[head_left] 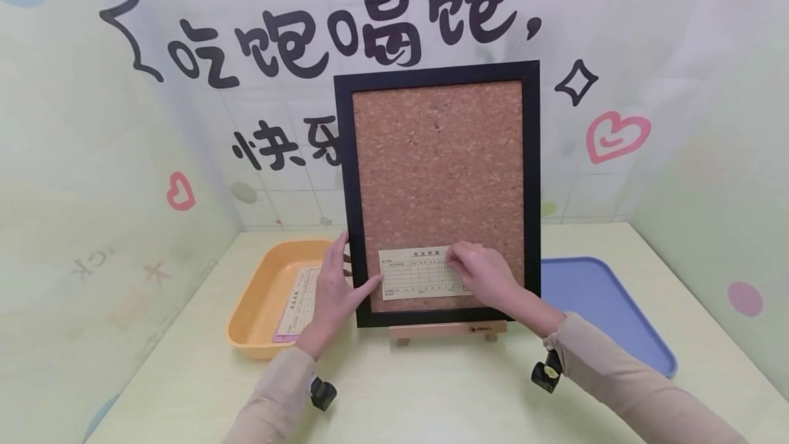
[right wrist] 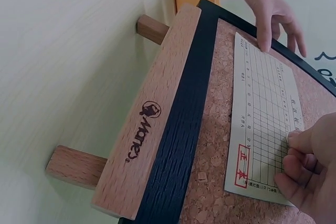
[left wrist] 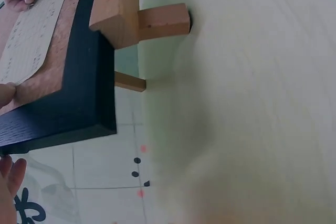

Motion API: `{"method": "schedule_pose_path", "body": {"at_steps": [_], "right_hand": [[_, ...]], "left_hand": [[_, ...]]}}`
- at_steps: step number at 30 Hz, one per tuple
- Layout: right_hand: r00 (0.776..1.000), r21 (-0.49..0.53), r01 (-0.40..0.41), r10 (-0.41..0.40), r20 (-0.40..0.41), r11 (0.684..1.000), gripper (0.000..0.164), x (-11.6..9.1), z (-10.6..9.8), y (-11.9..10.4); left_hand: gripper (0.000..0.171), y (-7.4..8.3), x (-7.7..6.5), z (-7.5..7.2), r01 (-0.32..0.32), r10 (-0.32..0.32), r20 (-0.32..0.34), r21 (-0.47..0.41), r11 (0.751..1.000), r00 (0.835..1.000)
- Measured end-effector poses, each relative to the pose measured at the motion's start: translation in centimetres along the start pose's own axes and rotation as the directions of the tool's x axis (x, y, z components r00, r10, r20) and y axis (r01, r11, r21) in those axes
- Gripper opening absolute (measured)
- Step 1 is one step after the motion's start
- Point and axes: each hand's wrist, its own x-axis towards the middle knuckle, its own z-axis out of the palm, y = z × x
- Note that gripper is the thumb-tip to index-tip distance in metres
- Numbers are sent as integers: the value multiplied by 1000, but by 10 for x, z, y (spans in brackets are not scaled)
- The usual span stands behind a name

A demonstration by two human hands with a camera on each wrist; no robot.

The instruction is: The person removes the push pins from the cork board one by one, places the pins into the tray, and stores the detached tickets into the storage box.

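Observation:
A cork board (head_left: 440, 170) in a black frame stands on a small wooden easel (head_left: 446, 329). Against its lower part lies a printed paper form (head_left: 401, 276), with a red stamp at one end in the right wrist view. My left hand (head_left: 335, 297) grips the frame's left edge, its thumb on the form's left end and its fingers behind the frame. Over the form's right part, my right hand (head_left: 483, 273) has curled fingers pressed to the paper. They pinch something small; a dark speck shows at the fingertips in the left wrist view, its kind hidden.
An orange tray (head_left: 249, 314) on the left holds more printed forms (head_left: 302, 303) and something purple under them. A blue tray (head_left: 607, 307) lies behind the board on the right. Walls with printed lettering enclose the pale table (head_left: 431, 389).

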Motion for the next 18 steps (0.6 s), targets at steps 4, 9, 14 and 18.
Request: {"method": "schedule_pose_path", "body": {"at_steps": [4, 9, 14, 18], "right_hand": [[1000, -6, -1, 1, -3, 1000, 5, 0, -1, -1], [1000, -8, 5, -5, -4, 1000, 4, -1, 0, 0], [1000, -14, 2, -2, -6, 1000, 5, 0, 0, 0], [1000, -15, -1, 1, -2, 1000, 5, -1, 1, 0]], "left_hand": [[86, 1, 11, -10, -33, 33, 5, 15, 999, 999], [71, 7, 27, -21, -87, 85, 35, 71, 994, 996], [60, 18, 37, -24, -168, 151, 129, 139, 976, 980], [55, 25, 39, -20, -173, 139, 202, 161, 972, 969]]}}
